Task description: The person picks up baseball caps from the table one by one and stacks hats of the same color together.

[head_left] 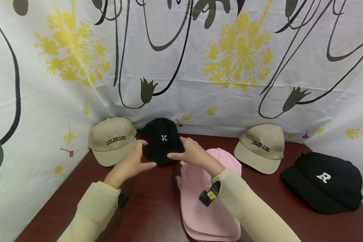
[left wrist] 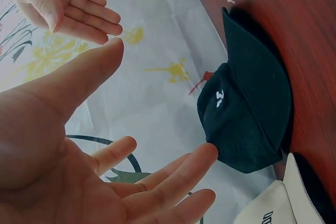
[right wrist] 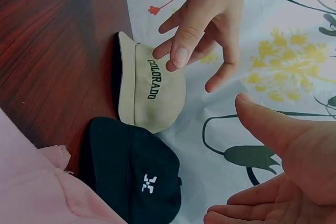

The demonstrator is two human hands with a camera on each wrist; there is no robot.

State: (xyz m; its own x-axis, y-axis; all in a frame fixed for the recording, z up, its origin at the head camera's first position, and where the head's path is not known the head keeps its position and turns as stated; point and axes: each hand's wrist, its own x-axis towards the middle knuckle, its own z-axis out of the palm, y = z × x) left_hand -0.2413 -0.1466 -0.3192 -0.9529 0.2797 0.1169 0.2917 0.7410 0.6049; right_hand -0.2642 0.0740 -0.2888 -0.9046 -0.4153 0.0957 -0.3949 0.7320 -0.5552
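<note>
A black cap [head_left: 158, 149] with a small white emblem stands upright at the back of the table, brim toward me. My left hand [head_left: 128, 164] hovers at its left side, fingers spread and thumb apart. Opposite it, my right hand [head_left: 196, 153] overlaps the brim's right side in the head view. Both wrist views show air between the hands and the cap: the left palm [left wrist: 68, 150] faces it with loosely bent fingers, and the right palm [right wrist: 299, 171] is flat with its thumb raised. Neither hand holds anything.
Beside the black cap on the left sits a beige COLORADO cap [head_left: 113, 141]. Stacked pink caps [head_left: 205, 215] lie under my right forearm. Farther right are another beige COLORADO cap [head_left: 261, 148] and a black cap with an R [head_left: 323, 188]. Patterned white cloth [head_left: 181, 67] hangs behind.
</note>
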